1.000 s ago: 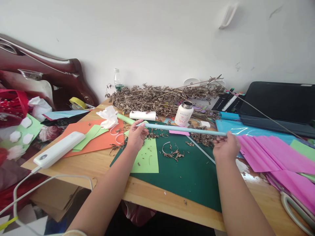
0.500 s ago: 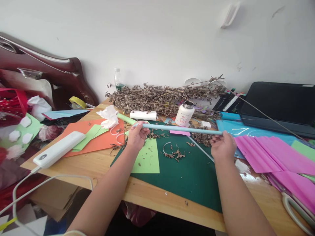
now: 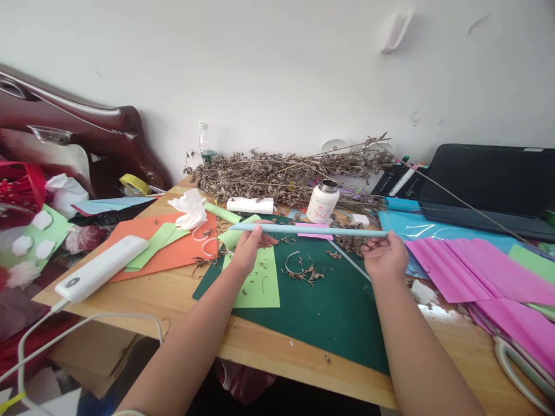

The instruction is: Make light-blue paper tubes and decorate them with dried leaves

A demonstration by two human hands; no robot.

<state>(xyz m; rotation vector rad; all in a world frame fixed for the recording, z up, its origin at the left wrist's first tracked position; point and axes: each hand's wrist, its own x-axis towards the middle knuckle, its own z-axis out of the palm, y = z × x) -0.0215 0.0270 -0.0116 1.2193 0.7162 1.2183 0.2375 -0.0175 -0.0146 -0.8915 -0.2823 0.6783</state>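
A long, thin light-blue rolled paper tube (image 3: 312, 230) stretches level between my two hands, above a dark green mat (image 3: 321, 323). My left hand (image 3: 252, 245) pinches it a little in from its pointed left end, thumb on top. At the other end, my right hand (image 3: 387, 256) has its thumb and fingers closed on the tip. Beneath the tube lie a light green paper sheet (image 3: 260, 289), a pink paper strip (image 3: 314, 232) and scattered dry leaf bits (image 3: 306, 273). Just behind my left hand is a curled piece of green paper (image 3: 232, 236).
Dried plant stems (image 3: 260, 173) run along the back, behind a white flask (image 3: 323, 201) without a lid. Pink crepe paper (image 3: 468, 268) and scissors (image 3: 515, 370) lie right, near a dark laptop (image 3: 489, 185). Orange paper (image 3: 173, 257) and a corded white device (image 3: 102, 268) are left.
My left hand has slid slightly inward along the tube, so its pointed left end now sticks out past my fingers. My right hand still grips the other end.
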